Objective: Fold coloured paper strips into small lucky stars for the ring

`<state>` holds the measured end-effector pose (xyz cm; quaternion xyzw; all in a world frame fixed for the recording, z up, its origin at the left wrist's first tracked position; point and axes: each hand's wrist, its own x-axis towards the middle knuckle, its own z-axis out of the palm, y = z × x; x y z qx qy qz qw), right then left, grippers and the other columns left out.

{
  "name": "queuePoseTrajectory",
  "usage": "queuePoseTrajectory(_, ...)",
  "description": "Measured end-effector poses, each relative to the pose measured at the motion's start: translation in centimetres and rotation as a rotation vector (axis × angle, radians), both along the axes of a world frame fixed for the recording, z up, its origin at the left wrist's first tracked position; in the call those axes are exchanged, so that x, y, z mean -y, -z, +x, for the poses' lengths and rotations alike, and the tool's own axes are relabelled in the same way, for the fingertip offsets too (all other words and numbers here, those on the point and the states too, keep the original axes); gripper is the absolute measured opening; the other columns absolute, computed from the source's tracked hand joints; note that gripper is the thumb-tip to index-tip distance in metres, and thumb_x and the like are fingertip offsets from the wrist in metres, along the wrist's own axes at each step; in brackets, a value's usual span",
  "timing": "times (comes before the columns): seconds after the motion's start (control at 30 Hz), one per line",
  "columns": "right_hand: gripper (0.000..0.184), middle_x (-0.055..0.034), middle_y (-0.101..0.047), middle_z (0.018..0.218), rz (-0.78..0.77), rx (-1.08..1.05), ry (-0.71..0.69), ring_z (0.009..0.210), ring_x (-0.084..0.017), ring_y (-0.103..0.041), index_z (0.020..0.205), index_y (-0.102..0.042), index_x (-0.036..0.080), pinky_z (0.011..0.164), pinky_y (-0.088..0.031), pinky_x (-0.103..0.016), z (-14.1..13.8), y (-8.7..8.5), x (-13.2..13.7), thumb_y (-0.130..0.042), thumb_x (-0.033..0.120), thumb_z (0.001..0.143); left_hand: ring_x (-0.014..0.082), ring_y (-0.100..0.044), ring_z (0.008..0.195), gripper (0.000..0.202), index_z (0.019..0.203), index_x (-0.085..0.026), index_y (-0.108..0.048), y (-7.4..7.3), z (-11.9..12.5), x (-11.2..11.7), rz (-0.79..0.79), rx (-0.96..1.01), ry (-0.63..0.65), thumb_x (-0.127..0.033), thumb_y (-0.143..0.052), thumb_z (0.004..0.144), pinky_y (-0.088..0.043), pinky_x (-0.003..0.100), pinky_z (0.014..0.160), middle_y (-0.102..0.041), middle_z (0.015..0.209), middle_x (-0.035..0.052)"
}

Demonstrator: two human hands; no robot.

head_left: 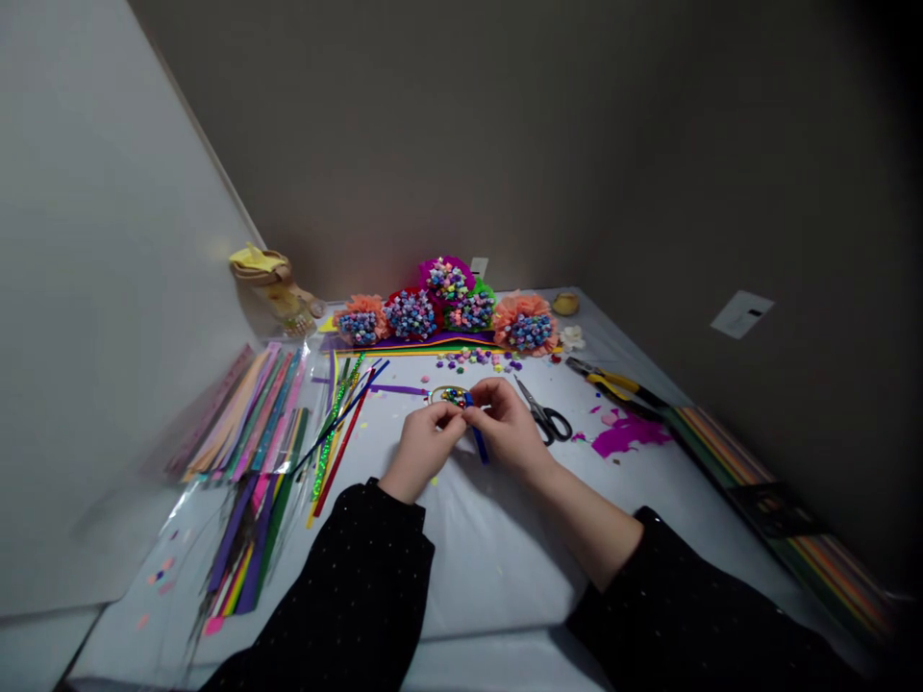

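Note:
My left hand (422, 444) and my right hand (507, 423) meet over the middle of the pale table (497, 548), fingertips pinched together on a narrow blue paper strip (478, 439). The strip hangs down toward me from the pinch. Just behind my fingers sits a small round dish of tiny coloured paper stars (451, 394). Both forearms wear dark dotted sleeves.
Black-handled scissors (544, 415) lie right of my hands, a yellow cutter (612, 382) farther right, purple paper scraps (626, 434) between. Many coloured paper strips (270, 432) spread on the left. Paper-flower cups of stars (447, 312) line the back. Stacked coloured sheets (793, 538) run along the right edge.

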<state>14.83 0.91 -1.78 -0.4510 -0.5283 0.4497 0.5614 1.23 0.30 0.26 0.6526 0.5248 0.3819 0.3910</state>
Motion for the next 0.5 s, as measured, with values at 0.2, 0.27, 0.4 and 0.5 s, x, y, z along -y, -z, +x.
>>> queuePoseTrajectory(0.2, 0.015, -0.0036, -0.068, 0.077, -0.122, -0.047, -0.029, 0.071, -0.016, -0.059, 0.076, -0.069, 0.017, 0.069, -0.045, -0.029, 0.5, -0.3, 0.0, -0.066, 0.03, 0.069, 0.0146, -0.058, 0.068, 0.02, 0.072, -0.014, -0.066, 0.2, -0.2, 0.0, 0.006, -0.031, 0.049, -0.026, -0.051, 0.075, -0.043, 0.022, 0.064, -0.066, 0.07, 0.0022)
queuePoseTrajectory(0.27, 0.018, -0.0035, -0.069, 0.078, -0.123, -0.153, 0.059, 0.072, -0.015, -0.059, 0.077, -0.071, 0.017, 0.069, -0.045, -0.028, 1.4, -0.5, -0.5, -0.068, 0.032, 0.068, 0.0139, -0.058, 0.066, 0.02, 0.072, -0.014, -0.067, 0.5, -0.5, -0.1, -0.002, -0.087, 0.099, -0.024, -0.049, 0.074, -0.042, 0.022, 0.064, -0.066, 0.069, 0.0015)
queuePoseTrajectory(0.4, 0.018, -0.0008, -0.068, 0.082, -0.048, -0.402, 0.311, 0.068, -0.011, -0.056, 0.08, -0.072, 0.021, 0.059, -0.041, -0.023, 4.0, -1.0, -2.2, -0.068, 0.031, 0.066, 0.013, -0.055, 0.058, 0.02, 0.066, -0.016, -0.067, 1.3, -1.1, -0.2, -0.086, -0.231, 0.244, -0.024, -0.049, 0.071, -0.038, 0.021, 0.056, -0.064, 0.058, -0.0004)
queuePoseTrajectory(0.5, 0.02, -0.0008, -0.068, 0.083, -0.015, -0.459, 0.438, 0.069, -0.011, -0.057, 0.081, -0.071, 0.021, 0.056, -0.039, -0.022, 5.4, -1.3, -3.1, -0.068, 0.029, 0.063, 0.0133, -0.054, 0.058, 0.018, 0.062, -0.015, -0.067, 1.7, -1.3, -0.4, -0.112, -0.242, 0.271, -0.024, -0.052, 0.067, -0.037, 0.022, 0.056, -0.062, 0.057, -0.0003)
